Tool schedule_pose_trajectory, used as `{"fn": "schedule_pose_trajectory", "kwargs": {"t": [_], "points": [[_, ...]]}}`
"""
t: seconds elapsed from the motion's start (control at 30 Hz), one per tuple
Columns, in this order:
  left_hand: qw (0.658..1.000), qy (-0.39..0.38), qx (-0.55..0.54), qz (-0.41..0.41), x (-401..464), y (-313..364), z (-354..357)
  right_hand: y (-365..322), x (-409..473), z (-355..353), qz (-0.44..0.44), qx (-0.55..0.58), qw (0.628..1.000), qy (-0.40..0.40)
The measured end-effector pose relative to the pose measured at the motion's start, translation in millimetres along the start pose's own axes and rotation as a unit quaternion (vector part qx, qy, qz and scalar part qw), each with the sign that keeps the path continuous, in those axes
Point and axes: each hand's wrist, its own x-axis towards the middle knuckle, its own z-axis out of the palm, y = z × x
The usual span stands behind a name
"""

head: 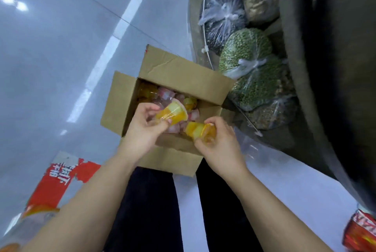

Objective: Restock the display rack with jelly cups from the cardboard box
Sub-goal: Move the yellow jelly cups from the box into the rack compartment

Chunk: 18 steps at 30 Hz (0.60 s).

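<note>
The open cardboard box (173, 80) sat on the floor (50, 68) before the person's legs (150, 207), with jelly cups (168, 95) inside. Both hands, the left hand (142, 127) and the right hand (217, 143), hung over the box, each gripping a cup. Bagged dry goods (250, 68) lay right of the box, a torn wrapper (61, 182) lower left.

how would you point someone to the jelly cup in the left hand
Find the open cardboard box on the pale floor, beside the bagged green peas. Over its near-left part the left hand pinches a yellow jelly cup. Unlike the other yellow cup, in the right hand, its wide rim faces right, above pink cups.
</note>
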Motion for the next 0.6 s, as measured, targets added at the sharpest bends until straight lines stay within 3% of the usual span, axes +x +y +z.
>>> {"fn": "schedule_pose_trajectory", "kwargs": {"t": [0.1, 0.23, 0.37, 0.6], "points": [[0.993, -0.093, -0.067, -0.005, -77.0, 83.0, -7.4, -56.5, -56.3, -65.1, 0.001, 0.073, 0.997, 0.008], [0.971, -0.23, -0.009, 0.071, -166.8, 190.7, -2.9, -120.7, -132.0, -158.2, -0.057, 0.135, 0.989, 0.03], [0.953, -0.25, 0.014, 0.169, -238.6, 285.6, 30.8, -160.5, -202.2, -252.5, -0.146, 0.13, 0.973, 0.12], [0.858, -0.295, 0.159, 0.39, -322.6, 402.1, 130.8, -162.3, -293.0, -379.8, -0.155, 0.211, 0.925, 0.274]]}}
